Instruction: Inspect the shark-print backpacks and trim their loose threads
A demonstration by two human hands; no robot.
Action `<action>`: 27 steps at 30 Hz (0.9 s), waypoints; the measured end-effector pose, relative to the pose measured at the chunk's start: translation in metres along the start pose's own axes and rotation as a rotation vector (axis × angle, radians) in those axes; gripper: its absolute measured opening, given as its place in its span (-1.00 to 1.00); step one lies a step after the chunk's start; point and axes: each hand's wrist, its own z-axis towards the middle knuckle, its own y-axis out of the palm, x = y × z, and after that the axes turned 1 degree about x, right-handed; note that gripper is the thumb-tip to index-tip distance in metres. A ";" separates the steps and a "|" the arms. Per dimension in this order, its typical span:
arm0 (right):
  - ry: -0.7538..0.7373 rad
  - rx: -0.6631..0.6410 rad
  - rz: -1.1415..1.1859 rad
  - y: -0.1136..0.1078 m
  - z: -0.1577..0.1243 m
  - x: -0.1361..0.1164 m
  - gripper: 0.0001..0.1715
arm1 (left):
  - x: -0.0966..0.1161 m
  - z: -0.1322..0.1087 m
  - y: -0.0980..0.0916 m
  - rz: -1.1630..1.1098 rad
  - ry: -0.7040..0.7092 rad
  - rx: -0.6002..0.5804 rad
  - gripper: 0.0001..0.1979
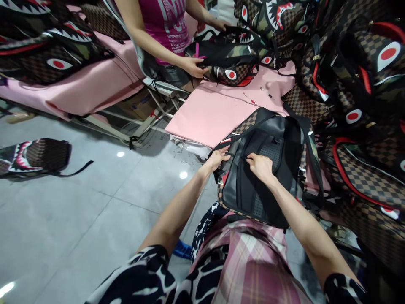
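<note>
A backpack (286,192) with a black padded back panel and brown checkered edges lies back side up before me, over the near edge of the pink table and against my lap. My left hand (218,159) is closed on its left side, close to a black shoulder strap (236,138). Above the middle of the back panel, my right hand (261,166) is closed in a pinch. Whatever lies between its fingertips is too small to make out.
Across the pink table (205,114), another person (167,33) handles a similar backpack (236,69). Small pen-like items (253,101) lie on it. Several backpacks (373,169) pile up at right; more rest on a pink surface (91,90) at left. One bag (38,156) is on the floor.
</note>
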 end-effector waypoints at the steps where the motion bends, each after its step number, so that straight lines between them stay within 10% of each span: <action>1: 0.040 0.015 0.128 0.001 -0.002 0.004 -0.75 | 0.001 -0.002 0.001 0.047 0.026 -0.002 -0.41; 8: 0.367 0.332 0.974 0.001 -0.117 0.068 -0.52 | -0.003 -0.068 0.017 1.003 0.407 0.224 -0.56; 15: 0.645 0.171 1.010 0.034 -0.277 0.065 -0.60 | -0.024 -0.149 0.050 1.479 0.782 -0.489 -0.46; 27: 0.690 0.450 1.210 0.052 -0.275 0.081 -0.42 | -0.049 -0.139 0.066 1.277 0.857 -0.248 -0.74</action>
